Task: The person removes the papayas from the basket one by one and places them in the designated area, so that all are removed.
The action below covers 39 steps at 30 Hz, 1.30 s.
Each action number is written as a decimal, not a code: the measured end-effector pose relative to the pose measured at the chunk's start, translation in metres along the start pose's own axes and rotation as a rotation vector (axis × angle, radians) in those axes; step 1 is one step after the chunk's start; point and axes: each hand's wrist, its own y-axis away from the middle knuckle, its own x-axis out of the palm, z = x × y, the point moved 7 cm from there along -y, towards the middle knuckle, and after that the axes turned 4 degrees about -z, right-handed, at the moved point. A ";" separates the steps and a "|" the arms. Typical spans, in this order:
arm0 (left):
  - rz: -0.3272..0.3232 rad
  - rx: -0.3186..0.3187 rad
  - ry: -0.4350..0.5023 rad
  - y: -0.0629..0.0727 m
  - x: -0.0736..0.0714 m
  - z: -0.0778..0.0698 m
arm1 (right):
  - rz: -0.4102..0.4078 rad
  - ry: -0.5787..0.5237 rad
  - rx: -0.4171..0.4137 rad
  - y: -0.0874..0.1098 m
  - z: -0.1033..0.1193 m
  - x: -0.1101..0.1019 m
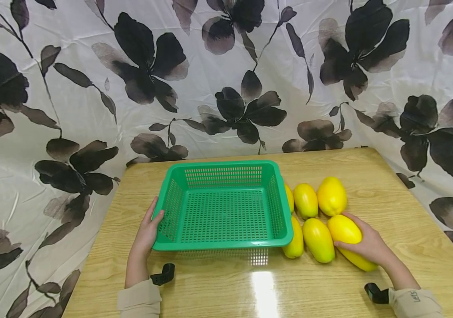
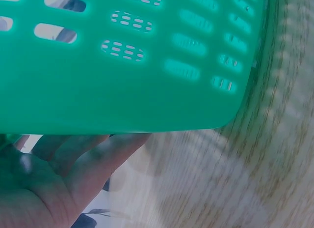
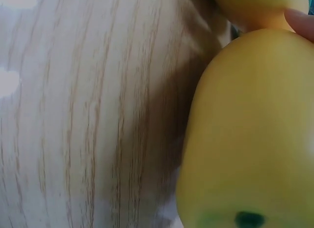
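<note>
A green plastic basket (image 1: 226, 245) with slotted walls and nothing inside stands on the wooden table. At its left side my left hand (image 1: 147, 232) grips the rim, thumb on top; in the left wrist view its fingers (image 2: 108, 156) reach along the basket's edge (image 2: 122, 100). To the right, my right hand (image 1: 367, 243) holds a yellow mango (image 1: 344, 229), thumb on the near side and fingers over the far side. Under that hand lies another mango (image 1: 363, 263), which fills much of the right wrist view with its dark stem spot (image 3: 249, 219).
Several more yellow mangoes lie between basket and right hand, among them a greenish one (image 1: 319, 240), a far one (image 1: 332, 195) and one against the basket wall (image 1: 295, 240). Behind the wooden table (image 1: 210, 287) hangs a floral cloth (image 1: 194, 106).
</note>
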 end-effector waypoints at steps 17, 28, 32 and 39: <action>0.010 -0.001 -0.023 0.002 0.003 0.003 | -0.015 0.012 -0.025 0.003 0.001 -0.006; 0.041 0.083 -0.151 0.001 -0.001 -0.008 | 0.000 0.040 -0.038 0.000 0.008 -0.018; 0.046 0.081 -0.220 0.000 -0.004 -0.011 | 0.034 0.064 -0.043 -0.004 0.014 -0.024; 0.048 0.083 -0.296 0.008 -0.018 -0.022 | 0.068 0.151 -0.096 -0.017 0.034 -0.041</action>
